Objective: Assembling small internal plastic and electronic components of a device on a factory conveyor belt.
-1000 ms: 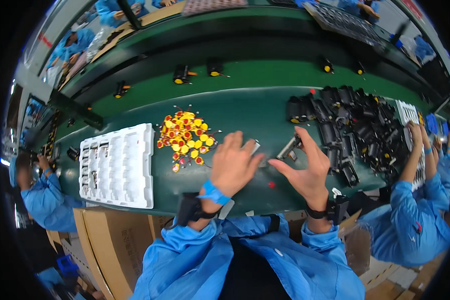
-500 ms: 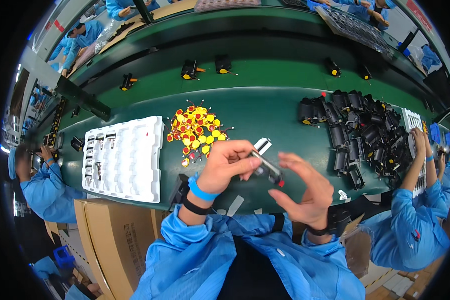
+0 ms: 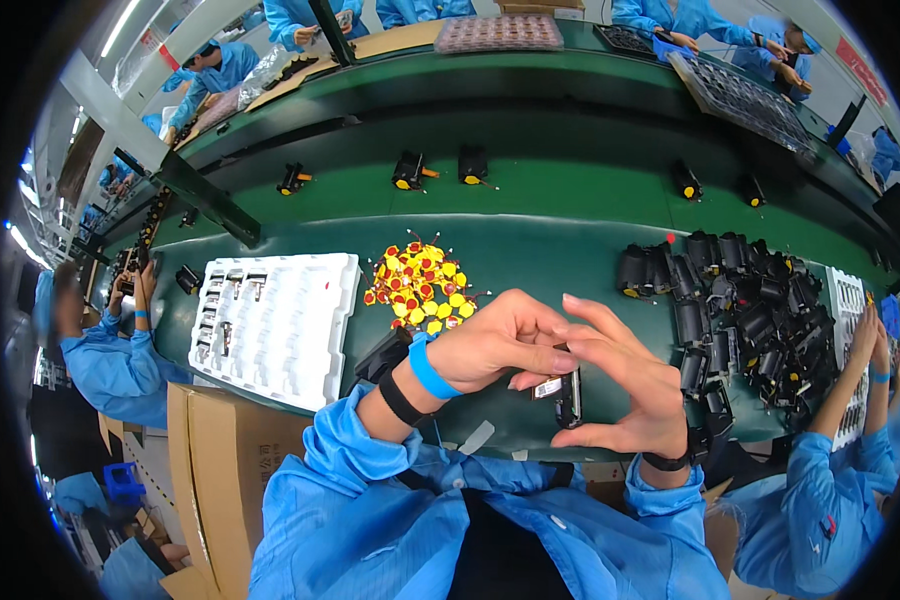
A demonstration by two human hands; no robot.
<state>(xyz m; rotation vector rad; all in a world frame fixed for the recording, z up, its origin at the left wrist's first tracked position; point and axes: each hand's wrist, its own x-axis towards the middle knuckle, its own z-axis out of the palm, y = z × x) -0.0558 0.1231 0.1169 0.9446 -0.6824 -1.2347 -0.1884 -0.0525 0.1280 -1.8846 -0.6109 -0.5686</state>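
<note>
Since half a second ago I see both hands drawn in: left hand [image 3: 505,345] and right hand [image 3: 625,385] pinch the small black rectangular part [image 3: 566,393] together above the green bench [image 3: 570,260]. Yellow-red disc pile [image 3: 420,285] untouched.

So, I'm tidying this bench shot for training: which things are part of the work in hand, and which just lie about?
In hand:
- small black part, held between left hand and right hand
- pile of black parts
- yellow and red pieces
- white tray

Lying about:
- cardboard box
- black units on the green belt
</note>
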